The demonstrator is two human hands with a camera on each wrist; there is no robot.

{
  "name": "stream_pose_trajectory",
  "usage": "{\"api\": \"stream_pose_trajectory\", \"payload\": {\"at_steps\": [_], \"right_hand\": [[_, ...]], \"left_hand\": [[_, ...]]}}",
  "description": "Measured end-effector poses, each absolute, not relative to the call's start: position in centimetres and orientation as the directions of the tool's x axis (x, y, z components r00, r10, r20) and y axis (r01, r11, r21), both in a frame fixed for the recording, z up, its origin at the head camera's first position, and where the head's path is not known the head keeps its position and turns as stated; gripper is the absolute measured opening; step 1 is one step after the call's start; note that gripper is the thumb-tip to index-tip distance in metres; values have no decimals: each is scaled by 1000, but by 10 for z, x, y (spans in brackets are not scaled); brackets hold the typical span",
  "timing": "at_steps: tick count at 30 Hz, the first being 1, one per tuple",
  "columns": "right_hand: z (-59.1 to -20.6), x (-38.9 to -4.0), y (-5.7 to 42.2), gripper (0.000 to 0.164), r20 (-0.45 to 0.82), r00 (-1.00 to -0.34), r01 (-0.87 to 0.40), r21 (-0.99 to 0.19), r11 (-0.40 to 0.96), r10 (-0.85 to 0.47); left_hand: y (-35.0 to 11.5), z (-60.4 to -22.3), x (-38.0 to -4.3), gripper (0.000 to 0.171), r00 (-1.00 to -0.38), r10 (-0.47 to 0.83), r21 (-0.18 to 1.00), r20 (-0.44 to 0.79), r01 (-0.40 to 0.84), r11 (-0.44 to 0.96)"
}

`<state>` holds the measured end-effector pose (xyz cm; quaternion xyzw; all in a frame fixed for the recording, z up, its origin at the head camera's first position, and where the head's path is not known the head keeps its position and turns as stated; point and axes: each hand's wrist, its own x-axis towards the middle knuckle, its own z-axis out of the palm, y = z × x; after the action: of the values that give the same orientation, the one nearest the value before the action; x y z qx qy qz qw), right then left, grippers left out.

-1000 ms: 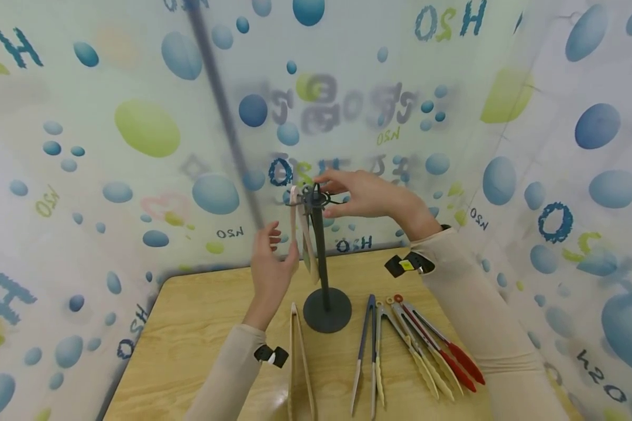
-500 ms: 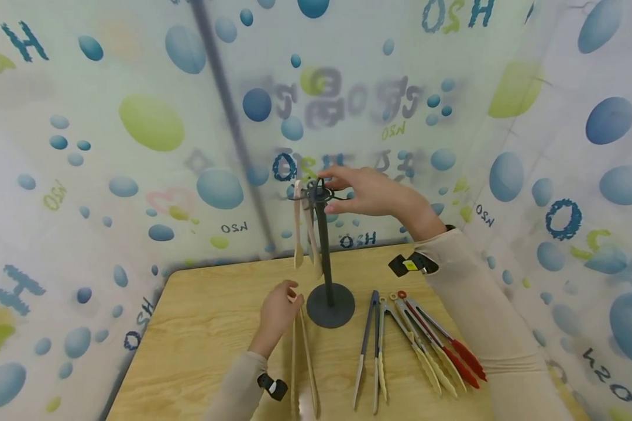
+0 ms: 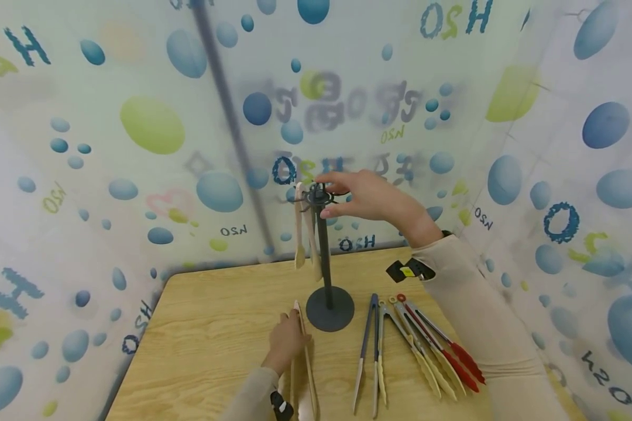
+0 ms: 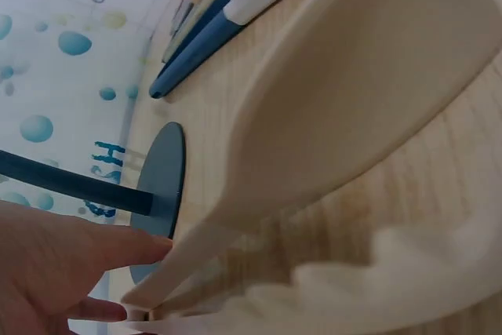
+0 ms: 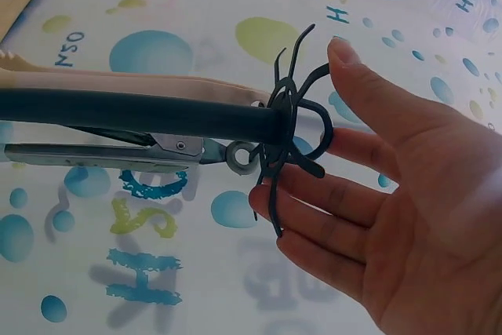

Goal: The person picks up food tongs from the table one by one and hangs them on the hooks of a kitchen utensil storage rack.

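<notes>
My left hand (image 3: 287, 342) is down at the hinge end of a pair of beige tongs (image 3: 311, 383) lying on the table. Thumb and fingers straddle the tongs there, the thumb against one arm in the left wrist view. One beige tong head (image 4: 353, 76) is broad and smooth, the other wavy-edged. My right hand (image 3: 371, 199) holds the top of a dark hook stand (image 3: 323, 251), thumb and fingers around its hooks. From the stand hang beige tongs (image 3: 298, 234); metal tongs (image 5: 169, 147) hang by a ring in the right wrist view.
Right of the stand's round base (image 3: 330, 318) lie blue-handled tongs (image 3: 366, 345), cream-tipped tongs (image 3: 421, 356) and red-tipped tongs (image 3: 463, 362). The wooden table (image 3: 216, 327) backs onto a patterned curtain (image 3: 137, 234).
My left hand has come away from the hanging beige tongs, dropped to the table and closed around the lying beige tongs. The right hand stays at the stand's top.
</notes>
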<state>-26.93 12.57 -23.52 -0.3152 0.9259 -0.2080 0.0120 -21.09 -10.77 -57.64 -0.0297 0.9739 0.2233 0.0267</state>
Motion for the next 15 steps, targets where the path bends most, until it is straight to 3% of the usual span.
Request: {"api": "stream_pose_trajectory", "payload": {"at_steps": [4, 9, 15], "right_hand": [[-233, -268, 125, 78, 104, -813, -560, -410, 720, -573], [-230, -268, 126, 81, 79, -798, -579, -373, 725, -597], [-226, -270, 129, 74, 46, -781, -581, -421, 697, -623]], "left_hand": [[-107, -582, -209, 71, -998, -37, 432, -54, -57, 900], [-107, -582, -204, 69, -999, -34, 427, -30, -44, 903], [-105, -578, -198, 70, -999, -40, 420, -29, -49, 906]]}}
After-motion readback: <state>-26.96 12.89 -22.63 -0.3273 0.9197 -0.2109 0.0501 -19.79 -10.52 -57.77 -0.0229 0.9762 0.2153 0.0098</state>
